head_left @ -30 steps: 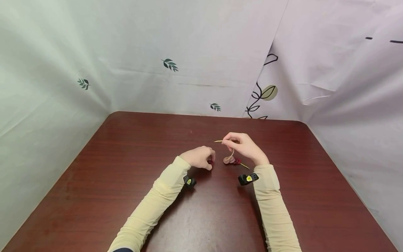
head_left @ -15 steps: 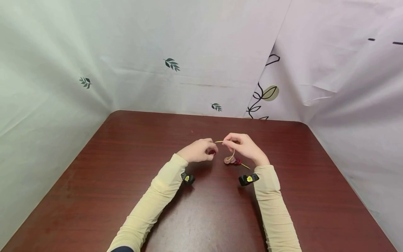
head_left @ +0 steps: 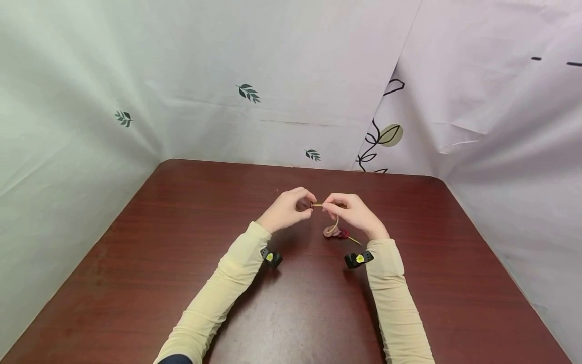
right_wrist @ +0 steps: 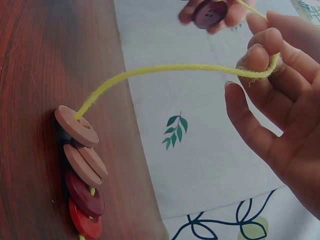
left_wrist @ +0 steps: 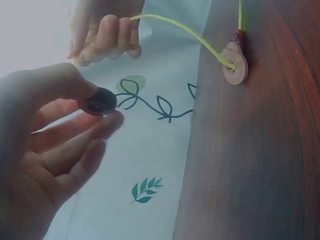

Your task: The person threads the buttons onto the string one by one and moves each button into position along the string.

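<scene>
My left hand (head_left: 287,210) pinches a dark maroon button (right_wrist: 210,13) between thumb and fingers. In the left wrist view that button (left_wrist: 101,101) is tilted, its face partly showing. My right hand (head_left: 352,210) pinches a yellow string (right_wrist: 165,67) close to one end. Seen from the head, this end reaches the button; whether it passes through a hole I cannot tell. From the right hand the string curves down to several threaded buttons lying on the table: pink ones (right_wrist: 74,124), a dark red one (right_wrist: 85,194) and a red one (right_wrist: 82,222).
A dark reddish wooden table (head_left: 182,217) lies under both arms. Pale cloth (head_left: 195,116) printed with leaves hangs around its back and sides. The string's other end (head_left: 354,239) trails on the wood right of the threaded buttons. A black camera sits on each wrist.
My left hand has risen from the table with the maroon button and moved up and slightly right to the string's end. The right hand and the threaded buttons have hardly moved.
</scene>
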`<move>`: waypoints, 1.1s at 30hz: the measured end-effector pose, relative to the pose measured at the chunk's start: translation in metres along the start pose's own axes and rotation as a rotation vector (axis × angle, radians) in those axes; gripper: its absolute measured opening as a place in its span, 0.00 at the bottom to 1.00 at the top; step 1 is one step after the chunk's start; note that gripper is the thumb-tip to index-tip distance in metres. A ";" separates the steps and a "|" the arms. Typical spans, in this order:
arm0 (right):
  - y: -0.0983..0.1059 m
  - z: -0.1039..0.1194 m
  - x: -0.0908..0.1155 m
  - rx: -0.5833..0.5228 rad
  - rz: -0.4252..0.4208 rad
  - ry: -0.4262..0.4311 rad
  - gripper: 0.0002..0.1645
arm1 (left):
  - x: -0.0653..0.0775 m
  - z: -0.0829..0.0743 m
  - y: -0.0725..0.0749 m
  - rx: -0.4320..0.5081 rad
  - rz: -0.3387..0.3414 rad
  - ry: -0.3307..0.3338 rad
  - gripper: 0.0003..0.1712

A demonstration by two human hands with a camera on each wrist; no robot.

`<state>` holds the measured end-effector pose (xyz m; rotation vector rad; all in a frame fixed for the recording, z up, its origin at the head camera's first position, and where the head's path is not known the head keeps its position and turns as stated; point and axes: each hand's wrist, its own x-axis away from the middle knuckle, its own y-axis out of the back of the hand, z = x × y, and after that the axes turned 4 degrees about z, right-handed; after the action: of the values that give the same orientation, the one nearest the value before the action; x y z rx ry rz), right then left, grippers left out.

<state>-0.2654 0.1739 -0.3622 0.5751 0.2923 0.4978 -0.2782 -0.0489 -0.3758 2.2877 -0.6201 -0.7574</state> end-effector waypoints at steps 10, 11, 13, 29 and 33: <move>0.001 -0.004 -0.001 0.001 -0.044 0.014 0.09 | 0.000 0.001 0.002 0.169 -0.083 -0.078 0.16; 0.001 -0.003 -0.001 0.001 -0.047 0.013 0.09 | 0.000 0.000 0.002 0.178 -0.086 -0.078 0.16; 0.001 -0.003 -0.001 -0.001 -0.052 0.009 0.08 | 0.000 0.000 0.003 0.189 -0.090 -0.076 0.16; 0.001 -0.002 -0.003 -0.007 -0.024 -0.017 0.08 | -0.001 -0.002 0.001 0.148 -0.090 -0.104 0.16; 0.001 -0.002 -0.003 -0.001 -0.018 -0.026 0.08 | -0.001 -0.003 0.001 0.151 -0.085 -0.107 0.16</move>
<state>-0.2689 0.1737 -0.3631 0.5774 0.2727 0.4728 -0.2776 -0.0476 -0.3733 2.4370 -0.6517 -0.9060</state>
